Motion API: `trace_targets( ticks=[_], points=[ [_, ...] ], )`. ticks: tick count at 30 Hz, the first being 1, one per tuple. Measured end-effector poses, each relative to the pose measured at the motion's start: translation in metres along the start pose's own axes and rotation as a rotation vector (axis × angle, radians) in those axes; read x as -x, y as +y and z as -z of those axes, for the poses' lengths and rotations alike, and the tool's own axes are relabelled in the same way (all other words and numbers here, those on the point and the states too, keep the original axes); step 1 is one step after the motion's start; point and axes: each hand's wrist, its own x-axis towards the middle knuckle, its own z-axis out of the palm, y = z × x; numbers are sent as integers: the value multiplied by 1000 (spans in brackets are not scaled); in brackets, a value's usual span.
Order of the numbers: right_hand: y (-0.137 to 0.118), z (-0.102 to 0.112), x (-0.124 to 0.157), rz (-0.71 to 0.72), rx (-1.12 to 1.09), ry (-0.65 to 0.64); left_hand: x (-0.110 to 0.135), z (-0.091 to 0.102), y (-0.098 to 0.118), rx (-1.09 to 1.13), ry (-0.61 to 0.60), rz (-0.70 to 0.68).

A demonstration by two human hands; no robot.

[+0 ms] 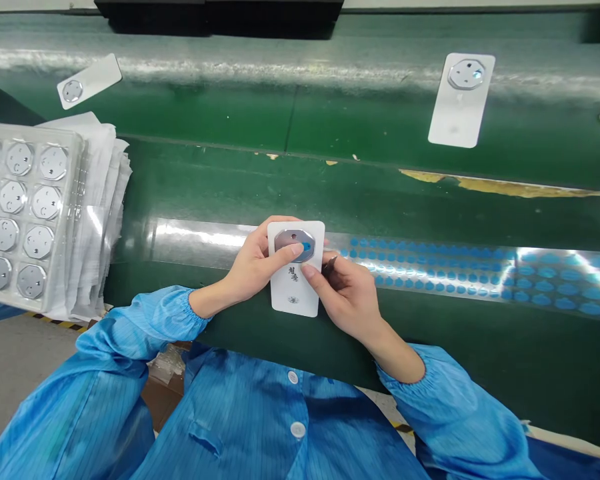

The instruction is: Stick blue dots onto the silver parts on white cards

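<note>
Holding a white card (294, 293) between both hands, over the green bench (260, 187). Left hand (253, 267) is clamping the card's left edge, its thumb pressing on the metal disc (287, 239) at the card's top. Right hand (347, 293) is pinching the right edge, its thumb just below a blue dot (307, 247) on the disc. A sheet of blue dots (480, 273) is lying right of the grip, and a tray of discs (20, 213) well left.

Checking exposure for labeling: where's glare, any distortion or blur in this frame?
Head view: glare blows out the blue-dot sheet at right and streaks the far belt; wide-angle lens bows the belt edges; white card held by left hand and right hand is sharp, evenly lit.
</note>
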Motion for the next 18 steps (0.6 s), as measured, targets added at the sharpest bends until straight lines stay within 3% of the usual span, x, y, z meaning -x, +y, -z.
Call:
trace_targets(
  ticks=[7,13,18],
  points=[
    [5,-6,-2,244,110,12,3,-5,-2,4,87,1],
    [6,-7,-1,264,120,12,2,-4,1,-106,90,-68],
    [6,-7,-1,277,127,5,1,-2,-2,-63,114,-53]
  ],
)
